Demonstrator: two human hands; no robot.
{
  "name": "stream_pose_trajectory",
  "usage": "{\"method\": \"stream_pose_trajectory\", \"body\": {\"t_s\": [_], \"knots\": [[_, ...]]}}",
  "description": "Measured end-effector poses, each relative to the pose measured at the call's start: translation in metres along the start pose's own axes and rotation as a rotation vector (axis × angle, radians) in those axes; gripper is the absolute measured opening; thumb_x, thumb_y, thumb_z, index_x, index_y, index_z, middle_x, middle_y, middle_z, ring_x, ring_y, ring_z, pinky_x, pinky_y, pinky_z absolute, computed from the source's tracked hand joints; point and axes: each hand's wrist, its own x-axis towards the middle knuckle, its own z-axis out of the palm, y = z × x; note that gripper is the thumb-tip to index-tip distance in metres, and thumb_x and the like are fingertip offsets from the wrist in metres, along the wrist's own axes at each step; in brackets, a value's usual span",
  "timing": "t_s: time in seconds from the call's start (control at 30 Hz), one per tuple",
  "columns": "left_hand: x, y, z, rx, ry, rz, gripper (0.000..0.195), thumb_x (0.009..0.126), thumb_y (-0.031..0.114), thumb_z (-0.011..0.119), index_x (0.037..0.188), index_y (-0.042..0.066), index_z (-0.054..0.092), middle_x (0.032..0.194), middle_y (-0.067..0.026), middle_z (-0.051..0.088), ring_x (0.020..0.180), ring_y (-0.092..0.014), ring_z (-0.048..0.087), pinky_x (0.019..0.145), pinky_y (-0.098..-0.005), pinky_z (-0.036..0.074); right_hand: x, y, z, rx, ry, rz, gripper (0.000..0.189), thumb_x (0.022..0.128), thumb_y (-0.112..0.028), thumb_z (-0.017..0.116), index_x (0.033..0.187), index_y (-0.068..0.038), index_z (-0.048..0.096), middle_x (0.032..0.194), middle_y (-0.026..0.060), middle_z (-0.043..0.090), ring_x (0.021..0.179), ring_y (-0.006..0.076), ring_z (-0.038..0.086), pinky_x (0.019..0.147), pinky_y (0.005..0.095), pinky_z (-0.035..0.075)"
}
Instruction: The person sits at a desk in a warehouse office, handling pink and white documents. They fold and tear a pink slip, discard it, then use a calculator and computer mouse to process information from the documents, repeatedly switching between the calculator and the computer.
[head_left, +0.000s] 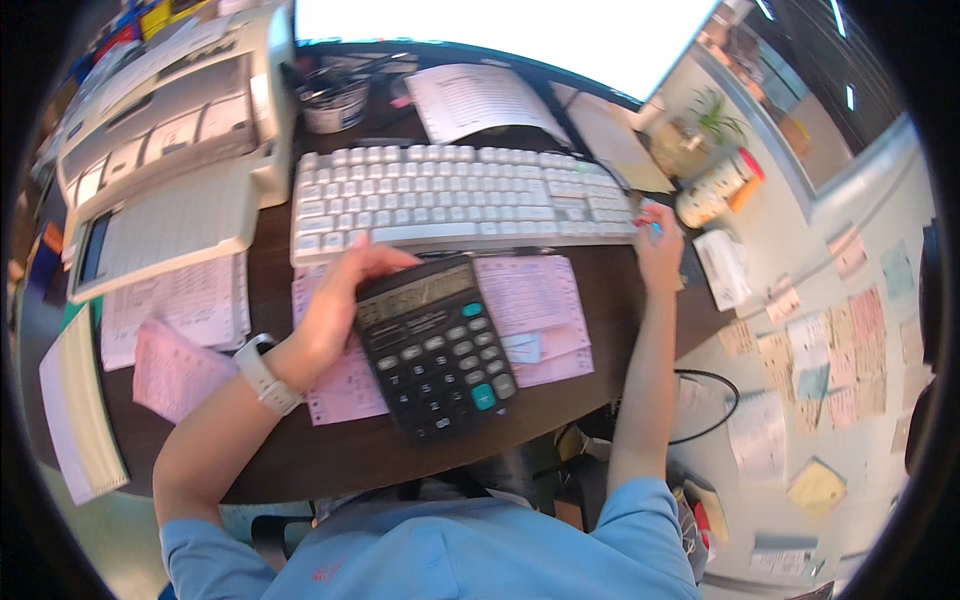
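Note:
My left hand (337, 300), with a pale watch on its wrist, grips the upper left edge of a black desktop calculator (435, 349). The calculator is tilted over pink printed forms (532, 300) on the desk, and its display shows digits. My right hand (660, 247) is at the right end of a white keyboard (450, 195), its fingers bent. A small bluish spot shows at those fingertips; whether it is a held object I cannot tell. Behind the calculator, a dark pen (517, 253) lies along the keyboard's front edge.
A printer (165, 150) stands at the left, with paper stacks (172, 307) before it. Beyond the keyboard are a monitor (495, 26), a pen holder (335, 105) and a printed sheet (480, 101). A patterned canister (712, 191) and a potted plant (712, 116) stand at the right by the wall.

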Motion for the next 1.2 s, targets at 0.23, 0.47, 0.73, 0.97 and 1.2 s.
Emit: {"method": "stream_pose_trajectory", "body": {"t_s": [0.23, 0.47, 0.73, 0.97, 1.2], "knots": [[0.0, -0.002, 0.0, 0.054, 0.026, -0.03, 0.066, 0.093, 0.055, 0.02, 0.102, 0.003, 0.059, 0.095, -0.0078, 0.062, 0.092, -0.014, 0.056, 0.087, -0.0285, 0.041, -0.002, -0.004, 0.002, -0.148, -0.101, -0.093, 0.019, 0.07, 0.005, 0.054, 0.087, -0.002, 0.057, 0.082, 0.0112, 0.059, 0.082, 0.0252, 0.056, 0.073, 0.0332, 0.044], [0.0, -0.003, -0.003, 0.032, -0.004, -0.016, 0.062, 0.095, 0.051, 0.023, 0.103, 0.001, 0.058, 0.099, -0.0095, 0.061, 0.091, -0.015, 0.055, 0.087, -0.0286, 0.041, 0.004, 0.001, 0.019, -0.147, -0.067, -0.245, 0.021, 0.076, -0.003, 0.053, 0.094, -0.007, 0.062, 0.104, 0.014, 0.055, 0.1, 0.0312, 0.047, 0.088, 0.0382, 0.038], [-0.001, -0.001, -0.001, 0.049, -0.005, 0.007, 0.063, 0.094, 0.053, 0.022, 0.103, 0.002, 0.058, 0.099, -0.0088, 0.061, 0.093, -0.016, 0.055, 0.088, -0.029, 0.04, 0.008, 0.0, 0.03, -0.256, -0.034, -0.287, 0.023, 0.084, -0.013, 0.047, 0.103, -0.011, 0.061, 0.119, 0.0153, 0.048, 0.112, 0.0331, 0.041, 0.098, 0.0408, 0.03], [-0.002, -0.004, -0.003, 0.026, -0.029, 0.004, 0.063, 0.094, 0.053, 0.021, 0.102, 0.003, 0.058, 0.097, -0.0088, 0.062, 0.092, -0.016, 0.055, 0.088, -0.0293, 0.041, 0.005, -0.001, 0.022, -0.072, -0.032, -0.177, 0.021, 0.076, 0.0, 0.049, 0.096, -0.002, 0.054, 0.095, 0.0168, 0.056, 0.092, 0.0339, 0.052, 0.081, 0.0399, 0.042], [-0.002, -0.002, 0.0, -0.031, -0.012, -0.01, 0.059, 0.097, 0.047, 0.022, 0.103, 0.0, 0.057, 0.099, -0.0092, 0.061, 0.092, -0.014, 0.055, 0.087, -0.028, 0.041, -0.009, -0.017, 0.019, -0.206, 0.047, 0.017, 0.022, 0.081, -0.008, 0.052, 0.102, -0.004, 0.05, 0.1, 0.0169, 0.054, 0.089, 0.0369, 0.054, 0.075, 0.0434, 0.044]]}}
